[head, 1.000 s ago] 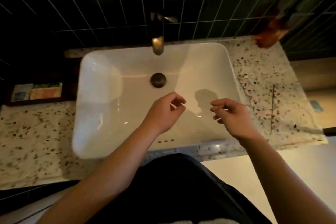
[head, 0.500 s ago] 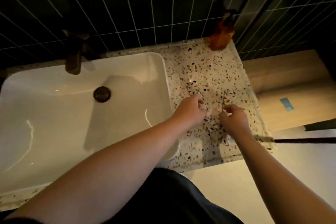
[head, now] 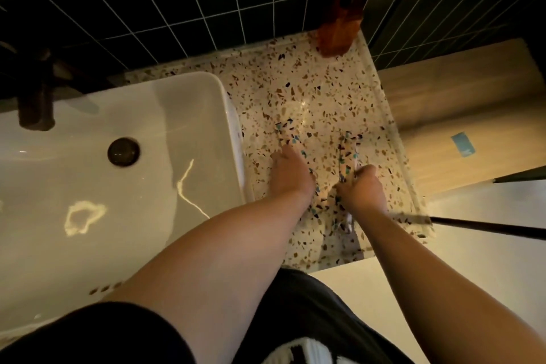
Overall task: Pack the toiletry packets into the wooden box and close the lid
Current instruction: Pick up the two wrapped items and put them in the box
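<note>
Both hands are down on the speckled surface (head: 325, 91) right of the white sink (head: 118, 186): the left hand (head: 291, 174) presses flat on one patterned toiletry packet (head: 285, 131), the right hand (head: 362, 189) is curled around another packet (head: 348, 154). An amber soap bottle (head: 339, 29) stands at the tiled wall beyond them. A dark faucet (head: 35, 100) overhangs the sink, and a pale wooden shelf (head: 461, 115) lies just beside the surface's right edge.

Bathroom: white sink (head: 230, 103), dark wall tiles (head: 177, 0), terrazzo counter (head: 325, 91).
</note>
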Demonstrator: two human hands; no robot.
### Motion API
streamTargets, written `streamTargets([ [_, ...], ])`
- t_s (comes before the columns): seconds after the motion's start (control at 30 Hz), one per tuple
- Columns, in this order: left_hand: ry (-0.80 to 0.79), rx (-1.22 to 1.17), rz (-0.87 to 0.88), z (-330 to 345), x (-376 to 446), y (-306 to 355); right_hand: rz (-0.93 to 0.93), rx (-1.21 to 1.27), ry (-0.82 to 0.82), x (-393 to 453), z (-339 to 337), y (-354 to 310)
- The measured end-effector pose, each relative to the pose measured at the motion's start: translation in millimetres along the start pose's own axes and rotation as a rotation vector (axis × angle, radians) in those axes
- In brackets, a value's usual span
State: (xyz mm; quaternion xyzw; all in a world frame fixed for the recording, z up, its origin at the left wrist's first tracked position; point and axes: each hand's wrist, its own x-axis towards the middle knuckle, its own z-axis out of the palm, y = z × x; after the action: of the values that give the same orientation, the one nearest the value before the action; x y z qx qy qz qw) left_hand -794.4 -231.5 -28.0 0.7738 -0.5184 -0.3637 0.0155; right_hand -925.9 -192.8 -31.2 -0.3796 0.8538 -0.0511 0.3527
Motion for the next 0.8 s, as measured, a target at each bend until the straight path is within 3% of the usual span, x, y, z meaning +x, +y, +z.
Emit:
streamTargets([
  [0.23, -0.101, -0.116, -0.04, -7, 5, -3, 0.048, 0.013, -0.067, -2, 1, -3],
  [0.43, -0.25, 0.079, 0.036, -27, -3, -13, 0.075, 0.221, -0.019, -13, -3, -2],
  [0.67, -0.253, 0.106, 0.129, -24, -15, -33, 0.073, 0.414, 0.121, -43, -11, 4],
  [0.8, -0.221, 0.34, 0.276, -15, -30, -43, 0.139, 0.433, 0.129, -62, -13, 6],
])
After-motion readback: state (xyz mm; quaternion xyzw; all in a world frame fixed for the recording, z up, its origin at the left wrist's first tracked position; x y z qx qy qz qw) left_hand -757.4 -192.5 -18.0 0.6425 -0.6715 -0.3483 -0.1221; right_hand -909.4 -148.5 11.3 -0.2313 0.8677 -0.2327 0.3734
